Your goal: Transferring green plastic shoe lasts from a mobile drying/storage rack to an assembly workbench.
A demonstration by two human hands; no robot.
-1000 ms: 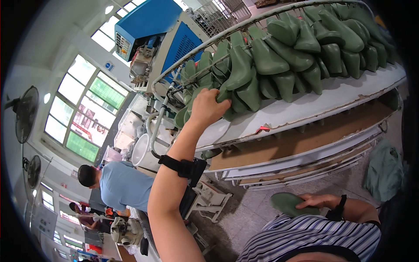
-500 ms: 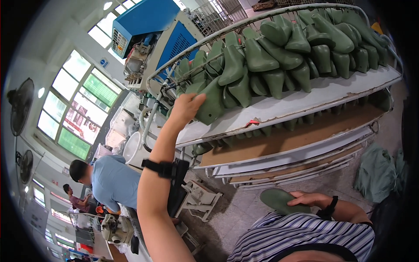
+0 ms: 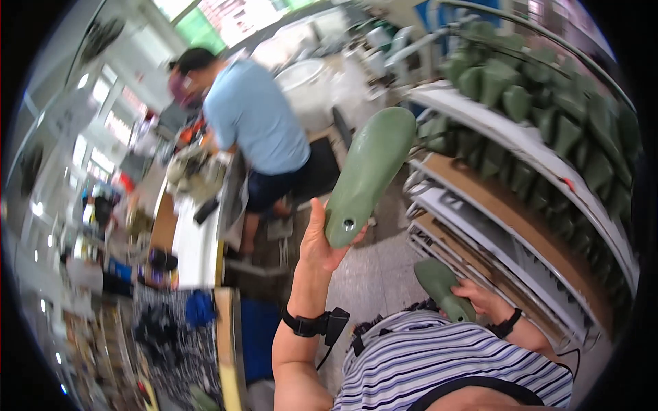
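My left hand (image 3: 319, 243) is raised and grips a green shoe last (image 3: 368, 175) by its heel end, the toe pointing up and away. A small hole shows in the last's heel. My right hand (image 3: 480, 296) is low, close to my striped shirt, and holds a second green shoe last (image 3: 442, 286). A rack (image 3: 541, 205) of several more green lasts stands to the right of both hands. A black band sits on each wrist.
A person in a light blue shirt (image 3: 253, 127) bends over a cluttered workbench (image 3: 195, 236) ahead on the left. Flat shelves of the rack run along the right. White tubs and machines stand farther back, with windows at the top left.
My left hand has come off the rack with a green last in it. The view has swung left, away from the rack toward the workbench and the person.
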